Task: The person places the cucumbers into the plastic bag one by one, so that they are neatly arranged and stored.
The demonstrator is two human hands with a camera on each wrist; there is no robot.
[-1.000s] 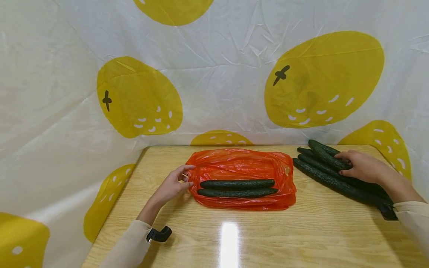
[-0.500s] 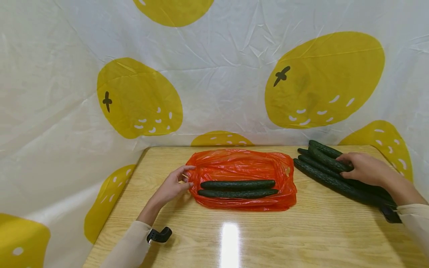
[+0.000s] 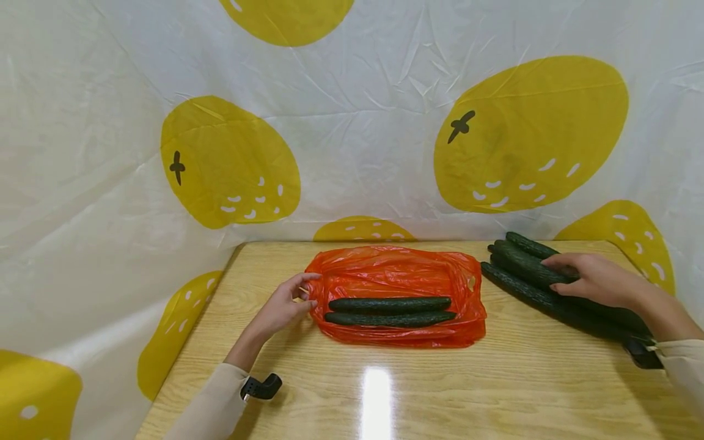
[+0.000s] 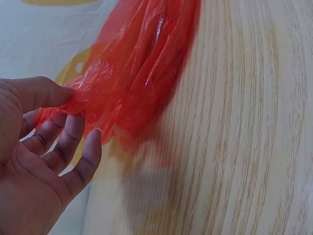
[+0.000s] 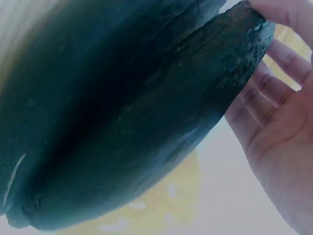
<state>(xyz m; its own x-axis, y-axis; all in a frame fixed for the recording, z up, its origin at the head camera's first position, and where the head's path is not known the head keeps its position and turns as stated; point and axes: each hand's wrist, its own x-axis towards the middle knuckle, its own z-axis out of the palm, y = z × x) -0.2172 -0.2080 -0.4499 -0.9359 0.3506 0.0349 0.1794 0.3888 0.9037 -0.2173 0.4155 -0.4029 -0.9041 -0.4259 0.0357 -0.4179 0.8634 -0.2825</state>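
Note:
A red plastic bag [image 3: 387, 278] lies flat on the wooden table. Two dark green cucumbers, a rear one [image 3: 389, 304] and a front one [image 3: 389, 319], lie side by side on it. My left hand [image 3: 283, 305] pinches the bag's left end; in the left wrist view the thumb presses the film [image 4: 132, 68] against the fingers. At the right, my right hand [image 3: 602, 280] grips one cucumber [image 3: 522, 264] of a pile, thumb on one side and fingers on the other. The right wrist view shows this cucumber [image 5: 186, 98] up close; its far end is hidden behind the hand in the head view.
Under and beside the gripped cucumber lie others, among them a front one [image 3: 528, 294] and a back one [image 3: 530, 244]. Behind the wooden table [image 3: 440, 391] hangs a white cloth [image 3: 363, 165] with yellow fruit prints. A black band [image 3: 261, 386] sits at the left wrist.
The cucumber in my right hand has shifted slightly toward me and to the left, now over its neighbours and apart from the back one. The left hand and bag have stayed put.

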